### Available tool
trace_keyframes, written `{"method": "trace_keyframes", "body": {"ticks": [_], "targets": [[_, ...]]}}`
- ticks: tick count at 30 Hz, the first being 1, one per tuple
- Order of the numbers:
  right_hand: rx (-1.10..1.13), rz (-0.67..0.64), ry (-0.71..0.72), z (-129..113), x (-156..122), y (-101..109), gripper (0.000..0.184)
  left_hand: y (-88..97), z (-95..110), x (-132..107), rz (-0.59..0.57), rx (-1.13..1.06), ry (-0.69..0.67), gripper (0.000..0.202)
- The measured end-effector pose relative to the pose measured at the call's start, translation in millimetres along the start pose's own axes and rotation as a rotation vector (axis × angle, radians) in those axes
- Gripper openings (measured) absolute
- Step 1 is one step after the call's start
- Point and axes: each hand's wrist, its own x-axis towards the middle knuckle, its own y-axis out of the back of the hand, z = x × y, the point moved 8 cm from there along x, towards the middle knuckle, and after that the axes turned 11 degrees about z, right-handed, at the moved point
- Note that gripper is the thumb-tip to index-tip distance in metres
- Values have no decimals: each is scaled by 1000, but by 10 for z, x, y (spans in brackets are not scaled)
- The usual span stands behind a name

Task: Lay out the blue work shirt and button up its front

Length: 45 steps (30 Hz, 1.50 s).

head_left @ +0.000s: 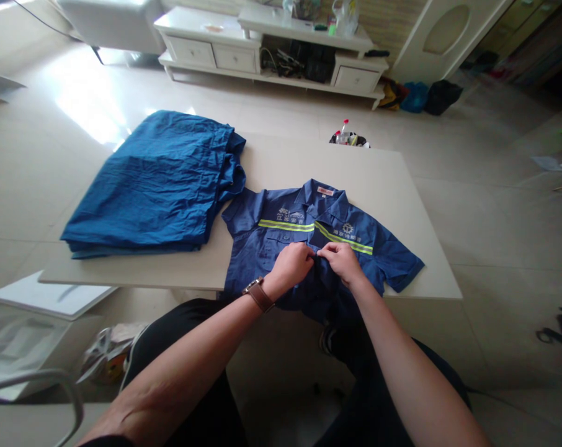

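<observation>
A dark blue short-sleeved work shirt (290,248) lies face up on the white table (369,171), its collar pointing away from me and its lower part hanging over the near edge. Yellow-green reflective stripes and pale lettering cross its chest. My left hand (294,261), with a brown-strapped watch (258,293) on the wrist, pinches the shirt's front placket just below the stripe. Close beside it, my right hand (340,261) pinches the placket's other side. Whether a button sits between the fingertips is too small to tell.
A stack of folded blue cloth (155,186) covers the table's left part. Past the far edge stands a bin with red-capped bottles (343,133). A white TV cabinet (272,56) lines the wall. A white box (43,329) is at the lower left.
</observation>
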Motion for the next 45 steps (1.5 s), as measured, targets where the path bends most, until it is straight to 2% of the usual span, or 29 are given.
{"method": "trace_keyframes", "body": {"ticks": [7, 13, 19, 23, 28, 37, 45], "targets": [[107, -12, -78, 59, 12, -32, 25, 58, -26, 23, 50, -100, 6, 28], [207, -161, -114, 53, -17, -167, 37, 75, -76, 26, 81, -172, 50, 27], [204, -234, -80, 0, -60, -205, 35, 107, -81, 25, 108, -192, 54, 25], [143, -151, 24, -93, -38, -122, 32, 87, -92, 34, 100, -192, 55, 25], [90, -72, 85, -151, -12, -50, 31, 82, -78, 35, 106, -191, 43, 24], [100, 45, 106, -76, 39, -15, 29, 97, -33, 31, 108, -198, 30, 22], [23, 387, 76, 42, 120, 392, 26, 137, -28, -1, 98, -166, 18, 24]]}}
